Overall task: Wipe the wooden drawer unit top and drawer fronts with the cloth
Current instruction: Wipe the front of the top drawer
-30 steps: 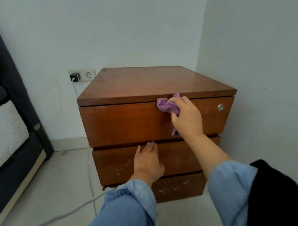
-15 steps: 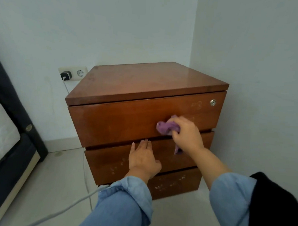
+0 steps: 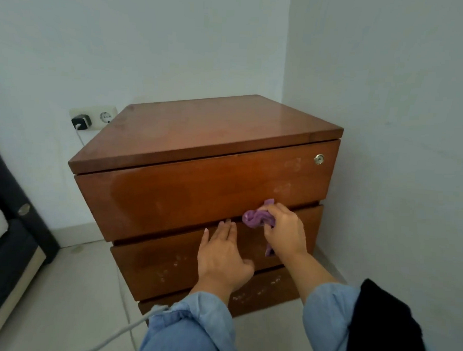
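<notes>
Two hands work at a wooden drawer unit (image 3: 200, 136) standing in a white corner: the right hand (image 3: 283, 230) grips a bunched purple cloth (image 3: 257, 217) against the top drawer front's lower edge, right of centre, while the left hand (image 3: 221, 257) rests flat, fingers straight, on the middle drawer front (image 3: 155, 262). A wall socket (image 3: 93, 117) sits far left.

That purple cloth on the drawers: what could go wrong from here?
The purple cloth is bunched in the right hand, so it may skip the pale marks near the lock. The left hand lies flat on the middle drawer front, and its fingertips at the gap above could get nipped if a drawer shifts. The white cable on the floor could snag a leg.
</notes>
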